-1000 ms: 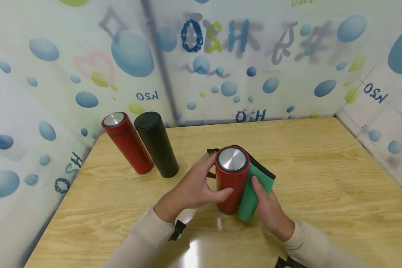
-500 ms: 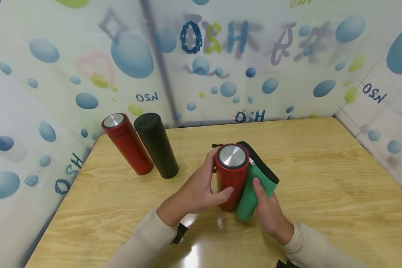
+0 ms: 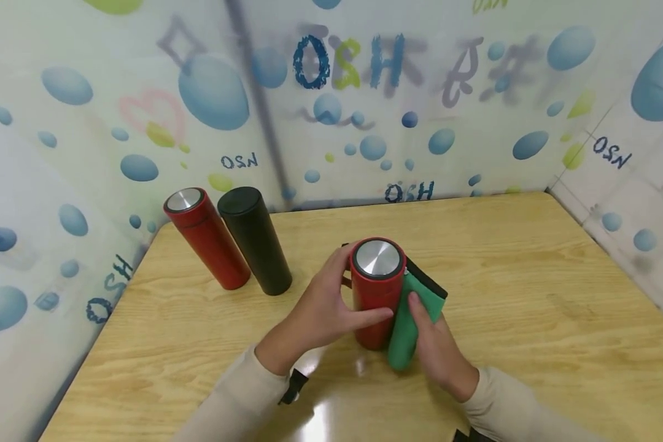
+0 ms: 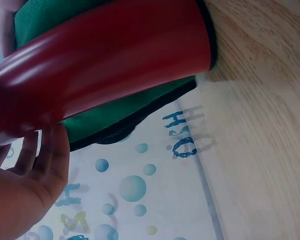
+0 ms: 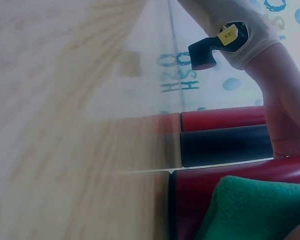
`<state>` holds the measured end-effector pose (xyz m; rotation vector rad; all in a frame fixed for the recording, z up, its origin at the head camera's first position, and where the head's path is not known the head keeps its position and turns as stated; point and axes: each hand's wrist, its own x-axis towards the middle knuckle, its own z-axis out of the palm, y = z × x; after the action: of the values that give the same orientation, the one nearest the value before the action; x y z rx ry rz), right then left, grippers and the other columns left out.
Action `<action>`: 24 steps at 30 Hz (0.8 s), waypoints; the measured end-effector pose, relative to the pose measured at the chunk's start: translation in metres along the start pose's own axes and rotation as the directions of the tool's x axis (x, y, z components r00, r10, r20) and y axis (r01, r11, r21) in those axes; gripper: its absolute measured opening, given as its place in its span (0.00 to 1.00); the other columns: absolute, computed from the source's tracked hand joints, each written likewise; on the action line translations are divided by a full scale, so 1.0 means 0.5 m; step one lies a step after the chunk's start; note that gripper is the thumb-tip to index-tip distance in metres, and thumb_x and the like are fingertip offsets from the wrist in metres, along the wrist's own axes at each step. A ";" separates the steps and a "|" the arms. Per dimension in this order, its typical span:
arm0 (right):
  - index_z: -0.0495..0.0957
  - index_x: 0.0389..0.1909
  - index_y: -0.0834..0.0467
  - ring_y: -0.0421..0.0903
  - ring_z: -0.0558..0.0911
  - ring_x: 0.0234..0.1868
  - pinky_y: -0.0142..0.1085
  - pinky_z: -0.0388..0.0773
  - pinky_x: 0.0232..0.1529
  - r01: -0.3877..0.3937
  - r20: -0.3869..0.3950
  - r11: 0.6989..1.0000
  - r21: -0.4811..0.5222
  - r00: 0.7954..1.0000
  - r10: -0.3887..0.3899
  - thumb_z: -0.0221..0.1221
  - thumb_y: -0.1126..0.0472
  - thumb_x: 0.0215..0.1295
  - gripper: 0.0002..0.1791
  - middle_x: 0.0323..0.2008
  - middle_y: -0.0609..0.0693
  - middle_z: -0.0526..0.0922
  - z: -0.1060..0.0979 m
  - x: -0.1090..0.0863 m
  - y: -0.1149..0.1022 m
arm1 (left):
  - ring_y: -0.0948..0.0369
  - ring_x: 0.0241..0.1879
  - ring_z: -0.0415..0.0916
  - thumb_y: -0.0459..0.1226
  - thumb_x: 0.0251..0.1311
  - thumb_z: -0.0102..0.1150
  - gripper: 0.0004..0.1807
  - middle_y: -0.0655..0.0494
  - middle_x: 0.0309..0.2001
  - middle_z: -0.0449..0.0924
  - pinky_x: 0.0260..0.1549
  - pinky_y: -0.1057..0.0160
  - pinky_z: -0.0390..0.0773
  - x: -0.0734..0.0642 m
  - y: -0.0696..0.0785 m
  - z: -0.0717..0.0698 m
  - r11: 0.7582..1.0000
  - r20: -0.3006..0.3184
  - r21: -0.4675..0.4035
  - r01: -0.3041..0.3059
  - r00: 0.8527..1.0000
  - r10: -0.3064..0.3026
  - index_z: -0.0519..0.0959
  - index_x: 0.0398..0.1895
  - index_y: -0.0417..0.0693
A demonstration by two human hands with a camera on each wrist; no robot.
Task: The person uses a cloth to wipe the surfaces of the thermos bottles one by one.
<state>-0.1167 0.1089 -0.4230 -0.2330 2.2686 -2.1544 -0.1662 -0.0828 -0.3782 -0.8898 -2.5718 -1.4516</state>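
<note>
A red thermos flask [image 3: 372, 294] with a silver-topped lid stands upright on the wooden table. My left hand [image 3: 317, 310] grips it from the left, thumb across its front and fingers round the far side. With my right hand [image 3: 444, 356] I hold a green cloth [image 3: 406, 331] with black edging against the flask's right side, thumb on its outer face. The left wrist view shows the green cloth [image 4: 97, 120] running along behind the flask [image 4: 115, 55]. In the right wrist view a fold of green cloth [image 5: 255, 205] covers part of the flask's side.
Back left on the table [image 3: 530, 294] stand another red thermos [image 3: 212, 252] with a silver lid and, right beside it, a black thermos [image 3: 259, 245]. A wall covering printed with blue bubbles [image 3: 212, 92] rises behind the table's far edge.
The cloth's black upper edge shifted up and right, then back down and left, beside the flask. Flask and left hand have hardly moved; both hands keep their hold.
</note>
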 end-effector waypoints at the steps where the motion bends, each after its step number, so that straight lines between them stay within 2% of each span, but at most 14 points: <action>1: 0.59 0.72 0.63 0.28 0.73 0.60 0.18 0.67 0.60 0.000 -0.009 1.000 0.009 1.000 0.000 0.32 0.49 0.83 0.29 0.65 0.60 0.72 -0.001 -0.001 -0.001 | 0.68 0.58 0.70 0.48 0.48 0.78 0.49 0.69 0.61 0.71 0.46 0.64 0.82 0.000 0.000 0.000 1.000 0.009 -0.013 0.001 1.000 -0.001 0.59 0.72 0.63; 5: 0.54 0.74 0.64 0.26 0.70 0.62 0.17 0.65 0.62 0.042 -0.015 0.998 0.043 0.999 -0.042 0.30 0.50 0.83 0.29 0.67 0.59 0.67 -0.007 -0.004 -0.006 | 0.67 0.58 0.70 0.45 0.48 0.78 0.50 0.67 0.61 0.72 0.48 0.63 0.82 -0.002 0.001 -0.001 0.998 0.037 -0.062 0.017 0.999 -0.014 0.57 0.72 0.61; 9: 0.53 0.74 0.65 0.26 0.68 0.65 0.17 0.64 0.63 0.076 0.013 0.996 0.055 0.997 -0.076 0.29 0.48 0.83 0.30 0.68 0.58 0.65 -0.010 -0.004 -0.008 | 0.65 0.57 0.72 0.42 0.50 0.77 0.46 0.64 0.59 0.74 0.50 0.61 0.81 -0.001 0.001 -0.004 0.997 0.062 -0.081 -0.008 0.998 0.013 0.59 0.69 0.54; 14: 0.55 0.74 0.63 0.26 0.68 0.65 0.16 0.63 0.63 0.040 0.047 0.999 0.008 0.998 -0.041 0.27 0.44 0.82 0.33 0.69 0.56 0.66 -0.010 -0.001 -0.004 | 0.65 0.58 0.72 0.41 0.52 0.75 0.44 0.63 0.60 0.75 0.52 0.58 0.81 -0.001 0.002 -0.005 0.997 0.082 -0.067 -0.037 0.996 0.043 0.61 0.69 0.53; 17: 0.58 0.72 0.62 0.28 0.70 0.63 0.16 0.64 0.62 0.008 0.034 1.000 -0.020 0.999 -0.008 0.27 0.44 0.82 0.33 0.67 0.57 0.70 -0.009 -0.001 -0.004 | 0.67 0.59 0.72 0.45 0.50 0.77 0.46 0.66 0.61 0.74 0.51 0.58 0.81 -0.002 0.004 -0.001 0.998 0.064 -0.052 -0.023 0.998 0.026 0.60 0.71 0.56; 20: 0.60 0.72 0.61 0.29 0.73 0.61 0.17 0.66 0.61 -0.019 0.031 0.999 -0.029 0.999 0.020 0.29 0.44 0.82 0.31 0.65 0.57 0.73 -0.006 -0.001 -0.003 | 0.67 0.58 0.72 0.47 0.47 0.79 0.47 0.66 0.59 0.74 0.49 0.60 0.82 -0.002 0.006 0.005 1.000 0.019 -0.018 -0.017 1.000 0.017 0.62 0.70 0.56; 24: 0.60 0.72 0.59 0.31 0.73 0.62 0.20 0.68 0.61 -0.018 0.038 1.000 0.001 0.999 0.018 0.34 0.46 0.82 0.28 0.65 0.55 0.73 -0.003 0.001 -0.001 | 0.66 0.55 0.72 0.47 0.45 0.80 0.45 0.64 0.57 0.73 0.47 0.62 0.83 -0.001 0.007 0.008 0.999 -0.033 0.018 -0.041 0.999 0.042 0.66 0.67 0.56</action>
<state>-0.1173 0.1105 -0.4222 -0.2503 2.2403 -2.1239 -0.1630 -0.0788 -0.3781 -0.9028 -2.5224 -1.4185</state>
